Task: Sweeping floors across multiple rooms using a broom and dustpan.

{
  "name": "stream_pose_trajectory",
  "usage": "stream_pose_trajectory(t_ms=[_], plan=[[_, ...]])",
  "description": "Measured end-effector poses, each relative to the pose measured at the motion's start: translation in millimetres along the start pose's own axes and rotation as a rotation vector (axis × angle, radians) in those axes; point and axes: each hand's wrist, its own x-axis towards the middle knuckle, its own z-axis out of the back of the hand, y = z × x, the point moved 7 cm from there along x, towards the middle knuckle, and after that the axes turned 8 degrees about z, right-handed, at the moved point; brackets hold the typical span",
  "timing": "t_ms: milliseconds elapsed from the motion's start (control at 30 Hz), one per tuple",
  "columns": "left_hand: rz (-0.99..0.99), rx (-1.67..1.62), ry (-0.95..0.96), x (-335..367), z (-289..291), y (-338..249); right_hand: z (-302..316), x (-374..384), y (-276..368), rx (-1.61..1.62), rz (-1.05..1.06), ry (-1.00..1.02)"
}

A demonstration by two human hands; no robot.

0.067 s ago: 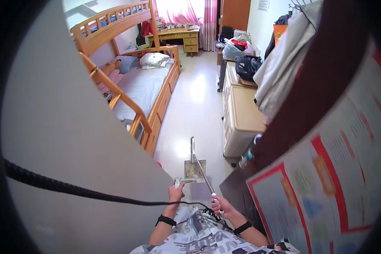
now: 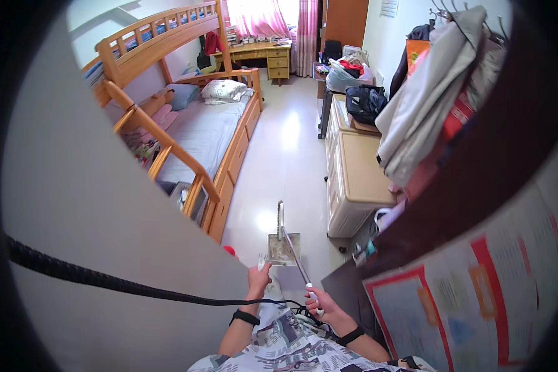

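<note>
My left hand (image 2: 258,281) is closed around the white handle end of a long-handled dustpan (image 2: 278,248). The flat pan, dirty inside, rests on the floor just ahead of me. In my right hand (image 2: 326,305) is the white grip of a broom (image 2: 296,255), its metal stick slanting away to the left over the pan. The narrow broom head (image 2: 280,214) stands at the pan's far edge, on the floor. Whether debris lies in the pan is too small to tell. Black bands circle both wrists, and a black cord (image 2: 167,289) crosses in front of my left forearm.
A pale door or wall panel (image 2: 124,260) flanks me on the left, a dark door frame (image 2: 440,211) on the right. Beyond stand a wooden bunk bed (image 2: 229,167) at left, beige cabinets (image 2: 363,161) at right, hanging coats (image 2: 425,105) and a far desk (image 2: 254,53).
The view has moved slightly forward, showing more of the bed and the hanging coats. Broom and dustpan have barely shifted, and both hands keep their hold.
</note>
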Motion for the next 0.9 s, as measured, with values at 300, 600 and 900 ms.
stream_pose_trajectory(t_ms=[300,600,900], plan=[[0.009,0.051,0.027,293,-102,-196,-123,137,176,0.373,-0.071,0.190],[0.005,0.106,0.019,544,-127,-353,-192,291,403,0.411,0.143,0.070],[0.059,0.016,0.121,738,-116,-524,-289,469,731,0.247,0.102,0.071]])
